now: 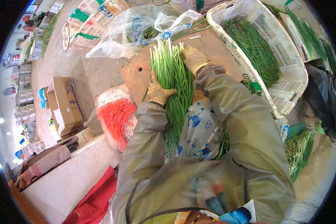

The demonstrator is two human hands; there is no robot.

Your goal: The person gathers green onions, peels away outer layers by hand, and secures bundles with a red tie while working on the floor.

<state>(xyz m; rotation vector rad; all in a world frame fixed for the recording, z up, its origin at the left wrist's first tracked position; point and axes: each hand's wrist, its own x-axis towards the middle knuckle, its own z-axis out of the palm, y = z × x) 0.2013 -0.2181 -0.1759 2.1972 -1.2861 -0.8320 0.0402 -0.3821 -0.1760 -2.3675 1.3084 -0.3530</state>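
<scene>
A thick bunch of Chinese chives (170,72) lies before me, pale cut ends pointing away and green leaves trailing towards my lap. My left hand (160,91), in a tan glove, grips its left side, with the thumb across the stems. On the right, near the pale ends, my gloved right hand (195,57) holds the bunch's edge; its fingertips are partly hidden. Beneath the stems is a brown board (224,60) with a round hole. A plastic bag with blue prints (197,126) lies over my lap, beside the leaves.
A white plastic crate (289,81) with loose chives (252,47) stands at right. Clear plastic bags (120,36) lie beyond the board. At left are a sack (116,91) with red ties (114,114), a cardboard box (68,103) and a white ledge (70,168).
</scene>
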